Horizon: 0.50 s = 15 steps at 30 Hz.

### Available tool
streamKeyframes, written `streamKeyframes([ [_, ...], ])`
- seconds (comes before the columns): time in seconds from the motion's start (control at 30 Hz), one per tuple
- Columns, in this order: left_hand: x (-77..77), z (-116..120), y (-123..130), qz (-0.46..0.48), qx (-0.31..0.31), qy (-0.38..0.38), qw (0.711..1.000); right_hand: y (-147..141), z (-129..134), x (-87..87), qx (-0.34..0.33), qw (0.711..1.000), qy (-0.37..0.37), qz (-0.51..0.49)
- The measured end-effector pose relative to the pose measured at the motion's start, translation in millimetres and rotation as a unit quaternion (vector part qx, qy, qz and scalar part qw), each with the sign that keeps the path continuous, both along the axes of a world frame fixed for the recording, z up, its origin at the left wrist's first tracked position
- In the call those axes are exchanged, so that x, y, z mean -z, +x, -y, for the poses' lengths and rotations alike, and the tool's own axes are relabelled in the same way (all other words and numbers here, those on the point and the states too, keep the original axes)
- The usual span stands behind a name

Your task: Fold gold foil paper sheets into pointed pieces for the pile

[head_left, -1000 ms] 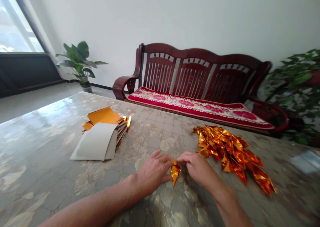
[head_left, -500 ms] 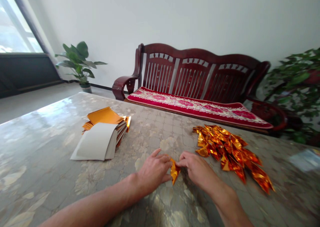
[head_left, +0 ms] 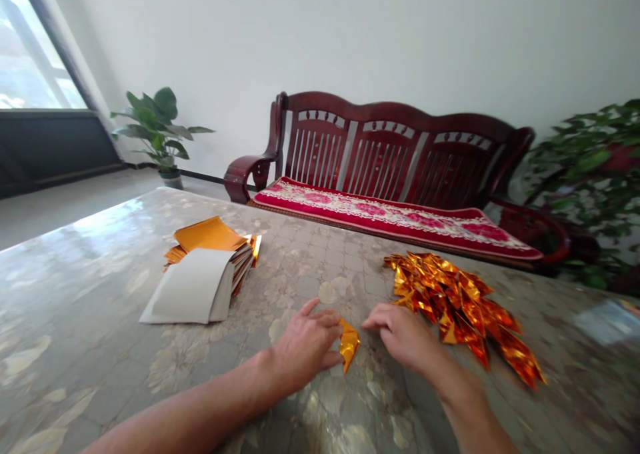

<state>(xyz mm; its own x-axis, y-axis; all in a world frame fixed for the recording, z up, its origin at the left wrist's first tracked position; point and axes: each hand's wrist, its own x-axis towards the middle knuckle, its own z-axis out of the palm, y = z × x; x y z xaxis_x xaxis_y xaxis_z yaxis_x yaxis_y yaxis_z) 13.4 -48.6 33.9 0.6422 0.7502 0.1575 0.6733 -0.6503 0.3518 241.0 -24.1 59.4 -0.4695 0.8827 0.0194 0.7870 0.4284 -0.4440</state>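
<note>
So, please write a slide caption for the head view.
Left hand touches a folded gold foil piece on the table, right hand close by.

The folded paper (head_left: 351,347) is shiny gold and creased. It lies on the table (head_left: 295,261), partly covered, one corner pointing nearward.

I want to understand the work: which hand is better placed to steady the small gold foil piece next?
Probably the left hand: it touches the foil piece at its left edge, while the right hand is apart from it.
</note>
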Motion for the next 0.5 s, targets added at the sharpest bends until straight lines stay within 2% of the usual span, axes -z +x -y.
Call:
streamKeyframes([
  [0.13, -2.6, 1, -1, 0.01, -0.004, -0.002, 1.0, -16, 3, 1.4, -0.039, 0.998, -0.011, -0.047],
  [0.3, 5.4, -3, -4, 0.043, -0.024, 0.003, 0.999, -25, 6, 7.9, -0.023, 0.998, -0.025, -0.048],
  [0.4, 10.1, -7, -10, 0.055, -0.073, 0.013, 0.996, -24, 6, 9.9, -0.033, 0.997, -0.02, -0.062],
  [0.5, 7.4, -2, -14, 0.057, -0.139, 0.02, 0.988, -24, 6, 10.8, -0.027, 0.997, -0.024, -0.074],
])
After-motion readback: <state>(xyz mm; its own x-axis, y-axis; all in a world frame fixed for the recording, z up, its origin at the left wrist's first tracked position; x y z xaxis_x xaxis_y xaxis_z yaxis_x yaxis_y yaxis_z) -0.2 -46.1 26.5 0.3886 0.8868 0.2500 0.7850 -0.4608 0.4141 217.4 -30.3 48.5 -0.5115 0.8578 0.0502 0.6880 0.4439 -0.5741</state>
